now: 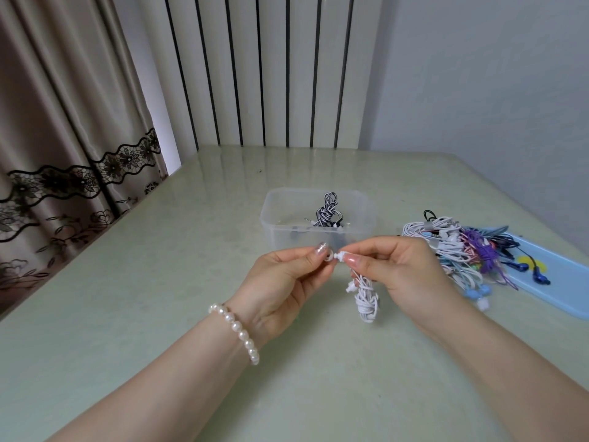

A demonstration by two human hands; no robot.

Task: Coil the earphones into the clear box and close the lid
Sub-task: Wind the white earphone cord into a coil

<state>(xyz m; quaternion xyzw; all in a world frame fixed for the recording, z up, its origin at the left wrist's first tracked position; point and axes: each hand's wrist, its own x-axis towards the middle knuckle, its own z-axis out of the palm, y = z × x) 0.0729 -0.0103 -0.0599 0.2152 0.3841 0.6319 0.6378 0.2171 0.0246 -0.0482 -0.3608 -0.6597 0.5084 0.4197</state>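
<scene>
Clear plastic box (317, 215) stands lidless near the middle of the pale green surface (191, 250), toward its far edge. Inside lies one coiled black-and-white earphone set (326, 212), its plug visible beside it.

Head view: left hand (287, 282), pearl bracelet (236, 331) at the wrist, pinches a white earbud (328, 256) between thumb and forefinger. Right hand (398, 269) pinches the adjoining white piece; from its grip a coiled white earphone bundle (366, 298) hangs above the surface, just in front of the box.

Toward the right edge, a mixed heap of earphones (459, 250), white, purple, pink and blue, rests partly on a light blue lid (561, 282). Whether any cords there are coiled cannot be fully told.
</scene>
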